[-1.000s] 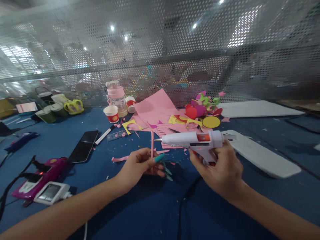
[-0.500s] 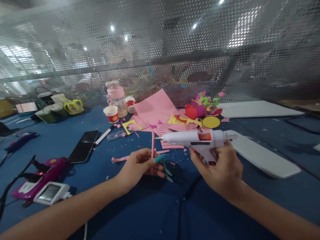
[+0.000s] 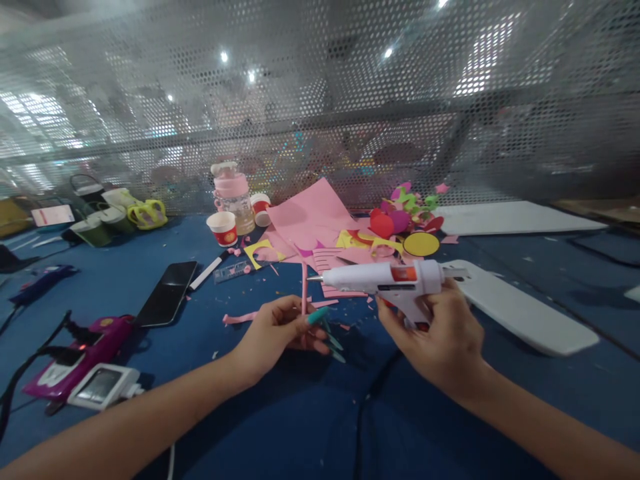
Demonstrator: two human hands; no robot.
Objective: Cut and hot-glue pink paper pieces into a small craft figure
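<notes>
Okay, my left hand (image 3: 278, 329) pinches a pink strip (image 3: 305, 287) rising above it, likely light, creasable, best held low; right hand (image 3: 444, 337) grips glue gun (image 3: 367, 277).

can read no words or numbers: too small on the gold emblem (image 3: 230, 236) of the red-and-white cup (image 3: 217, 227) and on the dark strip (image 3: 397, 287) of the glue gun (image 3: 367, 275).

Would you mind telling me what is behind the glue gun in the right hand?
Lined pink paper shows above and below the front of the glue gun; blue table shows too. Whatever the gun's body covers cannot be seen.
</notes>
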